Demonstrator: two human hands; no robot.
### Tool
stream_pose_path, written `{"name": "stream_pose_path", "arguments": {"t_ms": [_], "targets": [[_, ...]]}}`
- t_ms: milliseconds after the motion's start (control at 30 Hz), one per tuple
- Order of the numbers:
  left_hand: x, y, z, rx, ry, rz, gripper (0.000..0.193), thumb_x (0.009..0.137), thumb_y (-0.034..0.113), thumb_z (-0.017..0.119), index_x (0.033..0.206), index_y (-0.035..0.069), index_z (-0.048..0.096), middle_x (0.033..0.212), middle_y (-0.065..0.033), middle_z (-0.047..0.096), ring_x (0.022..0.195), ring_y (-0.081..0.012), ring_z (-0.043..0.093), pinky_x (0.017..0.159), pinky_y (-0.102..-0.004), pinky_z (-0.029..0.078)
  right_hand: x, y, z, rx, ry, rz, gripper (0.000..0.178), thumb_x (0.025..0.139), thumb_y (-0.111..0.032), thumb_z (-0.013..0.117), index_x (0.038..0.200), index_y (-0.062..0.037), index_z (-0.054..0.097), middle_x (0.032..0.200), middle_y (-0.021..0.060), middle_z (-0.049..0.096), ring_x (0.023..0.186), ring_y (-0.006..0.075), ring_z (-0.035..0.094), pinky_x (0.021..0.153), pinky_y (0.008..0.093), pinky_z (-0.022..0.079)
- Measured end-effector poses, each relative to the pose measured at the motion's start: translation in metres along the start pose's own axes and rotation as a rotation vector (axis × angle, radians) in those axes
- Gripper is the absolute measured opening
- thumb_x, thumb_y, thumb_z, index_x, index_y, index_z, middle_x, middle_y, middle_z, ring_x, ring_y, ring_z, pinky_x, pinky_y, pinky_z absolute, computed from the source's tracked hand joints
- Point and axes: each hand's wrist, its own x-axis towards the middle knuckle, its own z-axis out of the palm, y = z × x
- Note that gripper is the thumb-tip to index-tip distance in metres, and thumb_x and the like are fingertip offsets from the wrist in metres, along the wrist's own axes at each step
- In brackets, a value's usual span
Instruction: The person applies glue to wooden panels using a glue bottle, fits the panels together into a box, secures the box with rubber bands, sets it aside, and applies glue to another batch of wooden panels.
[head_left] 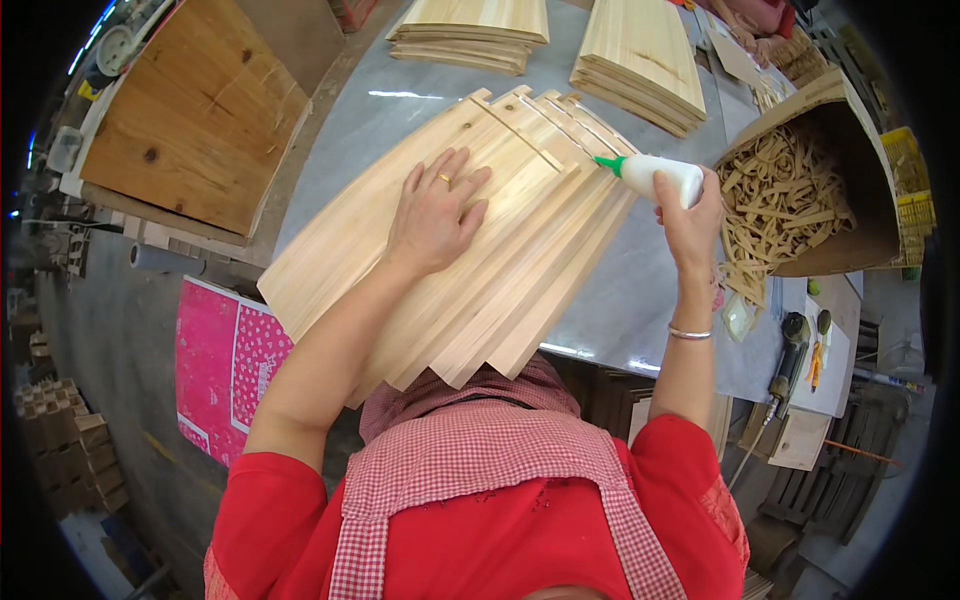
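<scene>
Several pale wooden boards (400,215) lie fanned out in overlapping steps on the grey table, their near ends jutting past its front edge. Grooves run across the boards near their far ends. My left hand (438,215) rests flat on the top board, fingers stretched. In my right hand (690,215) is a white glue bottle (655,175) with a green nozzle (609,165), tilted so that its tip points left at the grooved ends of the boards on the right. Whitish glossy lines show in some grooves; whether the tip touches wood I cannot tell.
Two stacks of boards (470,35) (645,65) stand on the table's (350,130) far side. An open cardboard box (870,190) of curled wooden strips (785,190) is at the right, near a black air tool (790,350). A large wooden panel (190,120) stands at the left.
</scene>
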Motion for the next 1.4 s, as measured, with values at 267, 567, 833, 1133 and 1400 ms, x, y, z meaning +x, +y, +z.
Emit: {"name": "stream_pose_path", "arguments": {"t_ms": [267, 567, 833, 1133, 1400], "targets": [[0.000, -0.001, 0.001, -0.021, 0.061, -0.034, 0.053, 0.092, 0.033, 0.059, 0.135, 0.002, 0.055, 0.147, -0.0182, 0.046, 0.142, -0.0324, 0.036, 0.117, -0.0491, 0.026, -0.001, -0.039, 0.114, 0.329, -0.061, -0.023, 0.056, 0.079, -0.033, 0.082, 0.113, 0.0028, 0.056, 0.098, 0.0194, 0.068, 0.089, 0.0282, 0.068, 0.078, 0.0386, 0.054], [-0.001, -0.003, 0.002, -0.029, 0.078, -0.034, 0.051, 0.091, 0.031, 0.063, 0.134, 0.004, 0.055, 0.147, -0.0167, 0.047, 0.140, -0.0336, 0.038, 0.116, -0.0486, 0.027, 0.019, -0.066, 0.140, 0.143, -0.087, -0.228, 0.052, 0.077, -0.029, 0.080, 0.110, 0.0033, 0.055, 0.096, 0.0248, 0.068, 0.088, 0.0394, 0.069, 0.075, 0.0428, 0.054], [-0.001, -0.006, 0.006, -0.029, 0.091, -0.025, 0.052, 0.092, 0.034, 0.061, 0.133, 0.003, 0.056, 0.145, -0.0182, 0.049, 0.140, -0.0327, 0.039, 0.116, -0.0493, 0.027, -0.026, -0.046, 0.048, -0.010, -0.072, -0.214, 0.047, 0.077, -0.025, 0.080, 0.109, 0.0011, 0.058, 0.091, 0.0223, 0.069, 0.083, 0.0360, 0.070, 0.074, 0.0410, 0.055], [-0.001, -0.005, 0.005, 0.012, 0.081, -0.019, 0.048, 0.092, 0.030, 0.062, 0.133, 0.006, 0.056, 0.146, -0.0154, 0.048, 0.138, -0.0329, 0.041, 0.116, -0.0463, 0.029, -0.070, 0.003, 0.015, 0.632, 0.035, 0.360, 0.031, 0.091, -0.023, 0.069, 0.101, 0.0023, 0.054, 0.085, 0.0126, 0.064, 0.054, 0.0143, 0.061, 0.045, 0.0246, 0.048], [0.000, -0.004, 0.004, 0.028, 0.080, 0.004, 0.049, 0.092, 0.030, 0.062, 0.132, 0.003, 0.057, 0.146, -0.0165, 0.048, 0.138, -0.0337, 0.041, 0.115, -0.0457, 0.030, -0.077, 0.011, 0.035, 0.588, 0.186, 0.340, 0.034, 0.093, -0.029, 0.068, 0.102, 0.0018, 0.054, 0.082, 0.0120, 0.065, 0.053, 0.0148, 0.061, 0.047, 0.0265, 0.050]]}}
